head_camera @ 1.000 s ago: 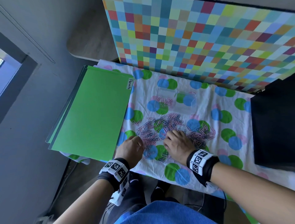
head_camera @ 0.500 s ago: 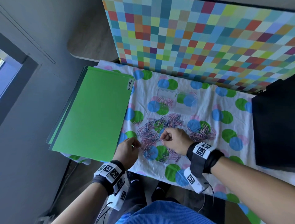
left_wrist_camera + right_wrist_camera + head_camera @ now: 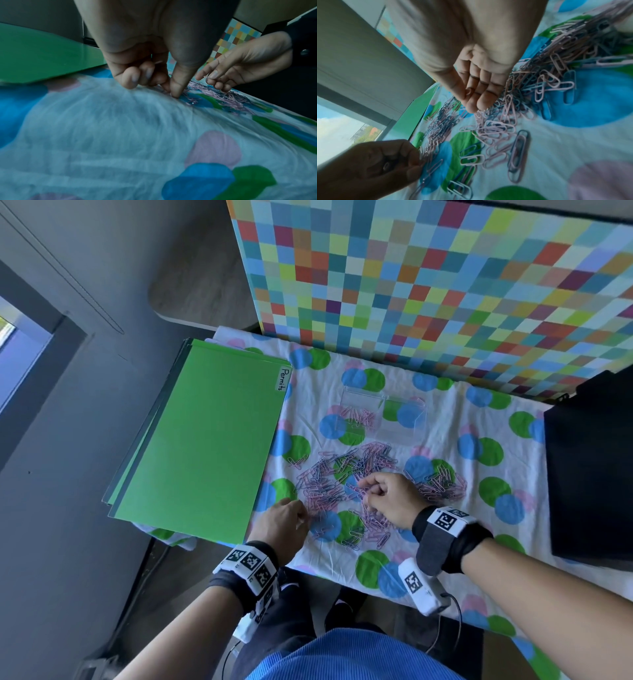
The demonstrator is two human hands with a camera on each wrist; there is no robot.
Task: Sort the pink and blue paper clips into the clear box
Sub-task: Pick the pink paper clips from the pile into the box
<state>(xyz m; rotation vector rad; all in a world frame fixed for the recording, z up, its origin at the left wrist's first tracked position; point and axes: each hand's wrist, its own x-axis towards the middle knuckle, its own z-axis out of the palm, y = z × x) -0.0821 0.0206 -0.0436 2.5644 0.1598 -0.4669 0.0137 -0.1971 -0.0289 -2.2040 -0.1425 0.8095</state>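
Observation:
A heap of pink and blue paper clips (image 3: 342, 484) lies on the spotted cloth (image 3: 445, 546). Behind it stands the clear box (image 3: 399, 426); several pink clips (image 3: 358, 416) lie in its left compartment. My right hand (image 3: 364, 487) hovers over the middle of the heap, thumb and forefinger pinching a pink clip (image 3: 468, 92). My left hand (image 3: 305, 513) is at the heap's near-left edge, fingers curled. Its thumb and forefinger (image 3: 173, 93) pinch down at the cloth, and a clip (image 3: 386, 165) shows inside the curled fingers.
A stack of green folders (image 3: 205, 446) labelled "Permits" lies left of the cloth. A black object (image 3: 589, 467) lies at the right. A checked board (image 3: 428, 285) stands behind the box. The table's near edge runs just under my wrists.
My right hand has lifted off the heap and turned, now pinching a clip above it. My left hand has shifted slightly left along the heap's edge.

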